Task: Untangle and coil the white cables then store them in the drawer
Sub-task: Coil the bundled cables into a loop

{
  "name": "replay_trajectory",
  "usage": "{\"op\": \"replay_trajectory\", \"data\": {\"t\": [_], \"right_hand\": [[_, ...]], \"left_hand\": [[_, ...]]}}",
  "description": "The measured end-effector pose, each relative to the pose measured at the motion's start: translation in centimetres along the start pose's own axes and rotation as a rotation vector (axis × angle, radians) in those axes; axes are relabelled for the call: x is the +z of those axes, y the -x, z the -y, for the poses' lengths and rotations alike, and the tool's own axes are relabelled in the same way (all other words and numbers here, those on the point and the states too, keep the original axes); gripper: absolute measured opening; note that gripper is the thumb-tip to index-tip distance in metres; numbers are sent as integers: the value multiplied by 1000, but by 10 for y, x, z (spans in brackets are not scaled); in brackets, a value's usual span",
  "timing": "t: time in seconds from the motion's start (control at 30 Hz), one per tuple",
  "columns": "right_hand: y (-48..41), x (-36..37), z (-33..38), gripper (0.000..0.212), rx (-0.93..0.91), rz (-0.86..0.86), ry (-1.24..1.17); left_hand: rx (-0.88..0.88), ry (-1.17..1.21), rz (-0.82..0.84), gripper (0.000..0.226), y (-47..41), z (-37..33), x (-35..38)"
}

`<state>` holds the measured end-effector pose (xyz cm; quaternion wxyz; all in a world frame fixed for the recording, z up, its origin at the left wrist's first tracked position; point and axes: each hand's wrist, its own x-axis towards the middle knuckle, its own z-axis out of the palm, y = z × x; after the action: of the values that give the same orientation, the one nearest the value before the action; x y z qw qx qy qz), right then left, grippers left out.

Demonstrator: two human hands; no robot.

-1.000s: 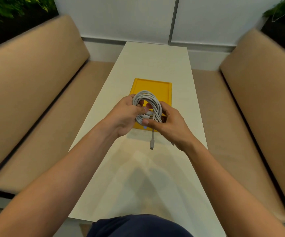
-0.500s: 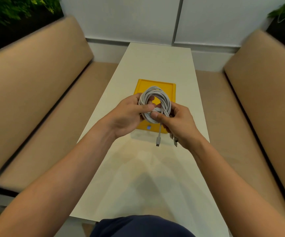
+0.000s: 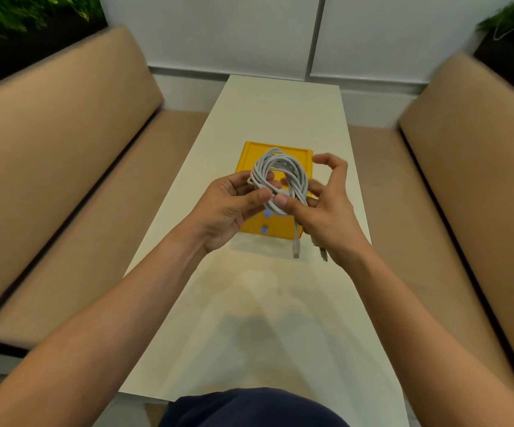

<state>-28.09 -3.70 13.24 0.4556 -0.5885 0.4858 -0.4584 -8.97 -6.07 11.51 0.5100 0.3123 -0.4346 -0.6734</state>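
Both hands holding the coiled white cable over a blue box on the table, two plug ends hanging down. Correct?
One error: the box is yellow, not blue, as the head view shows. The rest stands: the left hand and right hand hold the coiled white cable over it, on the table, two plug ends hanging down.

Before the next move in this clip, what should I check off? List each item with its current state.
1. White cable coil wound into loops: ok.
2. Left hand holding the coil: ok, the thumb pinches it.
3. Right hand holding the coil: ok, the thumb presses the loops and the upper fingers are spread.
4. Loose ends tucked in: not ok, two connector ends dangle below the coil.
5. Yellow plastic box open to receive the coil: not ok, its front with blue knobs looks shut.
6. A hand free for the drawer: not ok.
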Motion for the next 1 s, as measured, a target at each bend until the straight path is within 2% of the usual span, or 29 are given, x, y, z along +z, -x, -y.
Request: {"op": "replay_trajectory", "data": {"t": [0.03, 0.17, 0.23, 0.37, 0.57, 0.7, 0.87, 1.0], "right_hand": [[-1, 2, -3, 64, -69, -14, 65], [-9, 7, -19, 22, -298, -52, 265], [-10, 7, -27, 18, -367, -88, 307], [-9, 4, -34, 17, -392, -132, 358], [-8, 0, -26, 43, -365, -14, 499], [-9, -4, -33, 54, -488, 45, 693], [-4, 1, -50, 35, -525, -53, 722], [-3, 5, -57, 33, -506, -23, 759]], "left_hand": [[0, -3, -20, 36, 0, 1, 0], [-16, -50, -51, 32, 0, -1, 0], [-33, -88, -67, 29, 1, -2, -1], [-67, -241, -65, 31, 4, -1, -1], [-32, -149, -108, 26, 5, 1, 8], [-58, -84, -169, 23, 4, 3, 10], [-114, -121, -176, 34, 7, 4, 11], [-135, -123, -244, 31, 9, 9, 9]]}}
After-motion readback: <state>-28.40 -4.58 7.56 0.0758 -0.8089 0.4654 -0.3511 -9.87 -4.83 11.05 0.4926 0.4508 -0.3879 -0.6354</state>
